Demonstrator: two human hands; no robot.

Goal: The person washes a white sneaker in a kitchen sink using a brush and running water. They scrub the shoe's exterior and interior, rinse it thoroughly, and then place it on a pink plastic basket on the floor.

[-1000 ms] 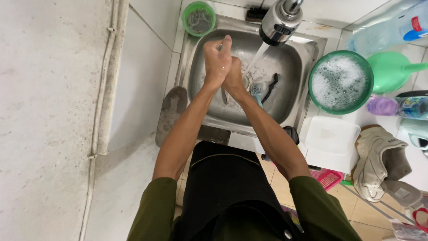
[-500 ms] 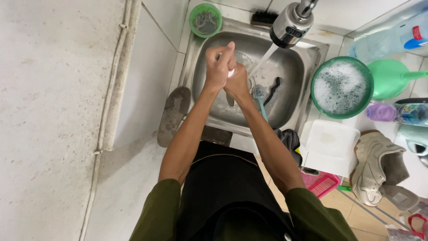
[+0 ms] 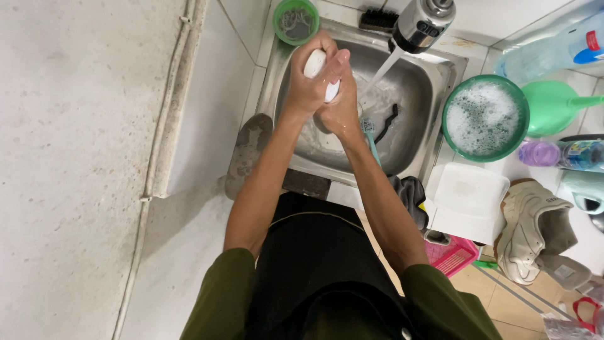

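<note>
Now white soap bar (image 3: 316,65) clasped between left hand (image 3: 308,88), right hand (image 3: 340,107).

A rough grey concrete wall (image 3: 69,157) fills the left side, with a pale pipe (image 3: 165,119) running down it. White tiles (image 3: 217,82) line the corner beside a steel sink (image 3: 415,94). Tan floor tiles (image 3: 503,302) show at lower right, evenly lit.

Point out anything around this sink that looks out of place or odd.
A pair of worn shoes sits up on the counter right of the sink, beside a white container, an odd place for footwear. A dark cloth hangs over the sink's front edge. Both hands, left hand and right hand, clasp a white object beside the running water.
</note>
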